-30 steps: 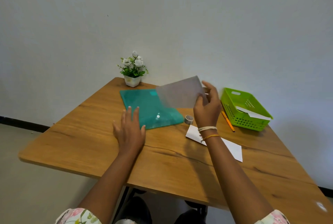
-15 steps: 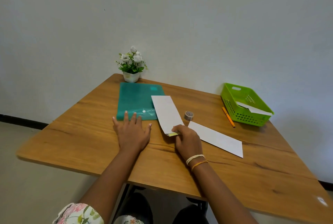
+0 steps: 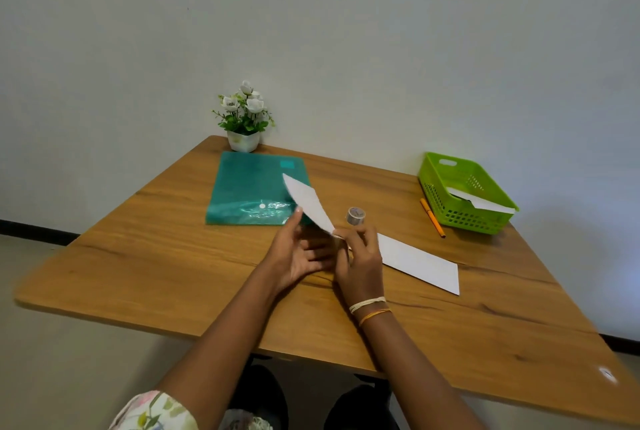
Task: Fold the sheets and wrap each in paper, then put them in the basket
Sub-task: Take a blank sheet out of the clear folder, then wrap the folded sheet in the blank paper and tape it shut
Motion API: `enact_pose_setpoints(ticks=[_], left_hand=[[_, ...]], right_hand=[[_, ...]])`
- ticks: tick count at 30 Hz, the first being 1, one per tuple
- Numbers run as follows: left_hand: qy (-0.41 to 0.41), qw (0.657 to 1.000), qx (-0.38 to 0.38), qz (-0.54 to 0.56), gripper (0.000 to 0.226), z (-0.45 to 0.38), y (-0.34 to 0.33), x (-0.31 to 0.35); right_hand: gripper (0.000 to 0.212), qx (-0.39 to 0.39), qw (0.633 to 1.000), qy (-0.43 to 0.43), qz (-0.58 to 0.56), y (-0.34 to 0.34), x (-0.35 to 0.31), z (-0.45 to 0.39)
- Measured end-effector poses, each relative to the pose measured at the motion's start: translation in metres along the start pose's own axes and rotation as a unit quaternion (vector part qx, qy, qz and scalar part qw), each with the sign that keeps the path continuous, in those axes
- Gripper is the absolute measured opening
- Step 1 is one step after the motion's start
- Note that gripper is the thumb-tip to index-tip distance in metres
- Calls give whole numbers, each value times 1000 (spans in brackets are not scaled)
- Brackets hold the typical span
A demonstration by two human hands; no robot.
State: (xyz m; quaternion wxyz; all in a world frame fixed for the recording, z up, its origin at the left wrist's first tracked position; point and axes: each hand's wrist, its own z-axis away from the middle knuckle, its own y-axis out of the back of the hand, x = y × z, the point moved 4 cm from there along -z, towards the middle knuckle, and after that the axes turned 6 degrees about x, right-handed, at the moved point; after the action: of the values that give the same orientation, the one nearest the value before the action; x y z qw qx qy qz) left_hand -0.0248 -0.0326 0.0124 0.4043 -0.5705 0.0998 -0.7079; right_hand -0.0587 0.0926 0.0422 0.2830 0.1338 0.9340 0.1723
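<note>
My right hand pinches the near end of a white folded sheet and holds it tilted up off the wooden table. My left hand is turned palm up beside it, fingers relaxed, its fingertip touching the sheet's left edge. A second white paper lies flat on the table to the right of my hands. The green basket stands at the back right with a white wrapped sheet inside it.
A teal plastic folder lies behind the lifted sheet. A small tape roll stands just beyond my right hand. An orange pencil lies beside the basket. A potted white flower stands at the back by the wall.
The sheet lay flat on the table under my right hand; now it is lifted and tilted. My left hand rose from the table, turned palm up and came against the sheet.
</note>
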Motion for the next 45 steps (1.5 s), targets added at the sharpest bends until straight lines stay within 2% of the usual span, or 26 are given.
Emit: enact_pose_setpoints(ticks=[1,3,6,8,12,17,22,24,32,38,42,45], left_hand=[[39,996,-46,59,76,-2,-4,-2],[48,985,-93,138,84,-4,-6,0],[21,978,-74,195,71,-7,-3,3],[2,977,-46,207,65,-9,2,4],[-14,982,-20,188,66,-12,11,2],[-20,984,10,174,64,-17,19,2],[31,963,-71,259,78,-18,16,0],[30,958,-80,272,80,-20,17,0],[3,953,-96,286,79,-16,17,3],[-19,971,-72,228,81,-14,17,5],[-48,975,-39,211,70,-14,18,7],[-56,983,-23,175,61,-13,14,8]], right_hand=[[30,-15,1000,12,-5,0,-1,0],[29,-53,998,45,0,-2,-4,4],[24,-73,994,79,22,-3,-6,11],[21,-62,994,89,26,-2,-6,13],[15,-29,992,115,39,1,-12,13],[15,-38,987,145,55,-1,-16,15],[12,-52,984,165,43,-2,-19,17],[11,-55,982,174,46,-3,-19,17],[18,-86,981,164,63,-7,-17,18],[20,-109,983,137,47,-7,-18,18],[29,-105,981,144,81,-9,-17,18],[25,-110,980,140,88,-10,-17,17]])
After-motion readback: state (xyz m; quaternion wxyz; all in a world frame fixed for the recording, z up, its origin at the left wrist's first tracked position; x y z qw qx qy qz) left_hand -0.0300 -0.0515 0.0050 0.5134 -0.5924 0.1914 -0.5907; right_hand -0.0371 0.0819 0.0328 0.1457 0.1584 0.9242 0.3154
